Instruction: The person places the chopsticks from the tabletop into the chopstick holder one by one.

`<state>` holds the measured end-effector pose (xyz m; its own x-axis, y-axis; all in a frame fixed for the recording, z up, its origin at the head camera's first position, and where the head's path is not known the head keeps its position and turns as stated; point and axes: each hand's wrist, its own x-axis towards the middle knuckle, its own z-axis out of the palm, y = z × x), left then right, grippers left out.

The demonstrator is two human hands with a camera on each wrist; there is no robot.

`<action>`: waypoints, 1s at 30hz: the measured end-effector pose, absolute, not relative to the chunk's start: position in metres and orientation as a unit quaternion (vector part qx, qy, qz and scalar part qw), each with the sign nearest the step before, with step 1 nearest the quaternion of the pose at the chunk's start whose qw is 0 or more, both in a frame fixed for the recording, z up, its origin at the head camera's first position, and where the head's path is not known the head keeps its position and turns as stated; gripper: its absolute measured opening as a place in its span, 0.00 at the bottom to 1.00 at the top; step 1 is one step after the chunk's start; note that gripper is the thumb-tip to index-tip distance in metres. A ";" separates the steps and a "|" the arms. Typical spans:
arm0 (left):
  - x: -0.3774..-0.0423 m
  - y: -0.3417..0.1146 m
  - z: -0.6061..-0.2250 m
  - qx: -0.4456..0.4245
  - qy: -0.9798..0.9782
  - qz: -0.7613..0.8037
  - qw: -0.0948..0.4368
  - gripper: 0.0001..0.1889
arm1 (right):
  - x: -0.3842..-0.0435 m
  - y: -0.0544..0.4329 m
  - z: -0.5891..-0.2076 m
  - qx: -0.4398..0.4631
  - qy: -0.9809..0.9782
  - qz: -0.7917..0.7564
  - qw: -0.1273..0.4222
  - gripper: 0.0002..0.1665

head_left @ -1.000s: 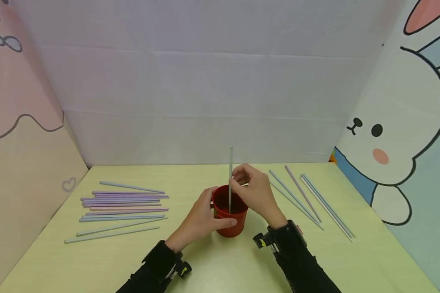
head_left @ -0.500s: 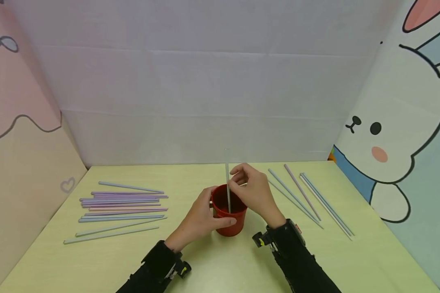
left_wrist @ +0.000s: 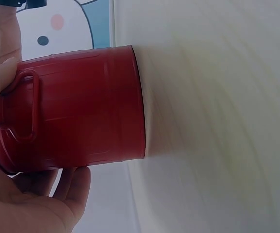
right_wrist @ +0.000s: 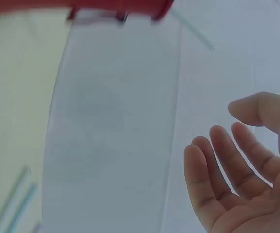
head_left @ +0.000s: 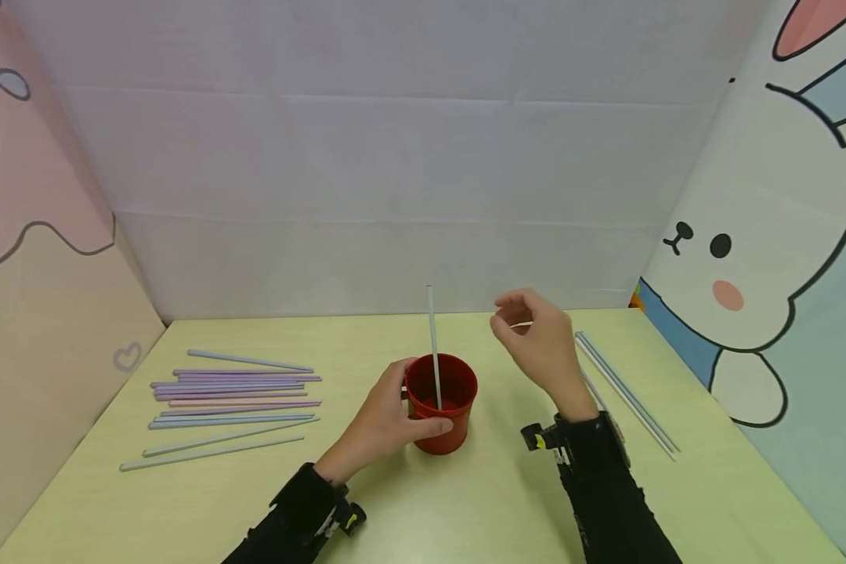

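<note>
Head view: stick [head_left: 433,345] inside cup [head_left: 460,423], left wrist: handle [left_wrist: 35,107]

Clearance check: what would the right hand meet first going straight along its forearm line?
The right hand would likely meet the white wall; the stick in the mug looks left of its line, but depth is unclear.

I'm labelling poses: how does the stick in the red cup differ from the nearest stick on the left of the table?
The cup stick stands nearly upright, leaning slightly, while the left stick lies flat on the table. The cup stick's lower part is inside the red cup; the left stick lies beside other sticks. Both are slim, straight and pale.
</note>
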<state>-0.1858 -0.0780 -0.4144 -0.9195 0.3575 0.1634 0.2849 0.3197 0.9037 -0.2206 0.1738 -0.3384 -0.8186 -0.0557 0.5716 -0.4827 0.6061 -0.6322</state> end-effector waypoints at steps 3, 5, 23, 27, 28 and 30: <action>-0.186 -0.078 -0.414 0.197 0.812 0.549 0.033 0.48 | -0.224 0.191 -0.340 0.154 -0.873 0.377 0.270 0.12; -0.186 -0.077 -0.415 0.197 0.811 0.550 0.032 0.48 | -0.226 0.202 -0.342 0.153 -0.887 0.341 0.269 0.13; -0.185 -0.077 -0.415 0.193 0.815 0.546 0.030 0.48 | -0.241 0.251 -0.391 0.126 -0.958 0.236 0.107 0.20; -0.186 -0.078 -0.417 0.196 0.815 0.544 0.026 0.48 | -0.239 0.257 -0.401 0.124 -0.958 0.240 0.095 0.17; -0.187 -0.078 -0.417 0.197 0.815 0.544 0.026 0.48 | -0.239 0.258 -0.403 0.122 -0.959 0.239 0.090 0.17; -0.187 -0.078 -0.417 0.199 0.815 0.544 0.026 0.48 | -0.239 0.260 -0.406 0.117 -0.962 0.233 0.083 0.15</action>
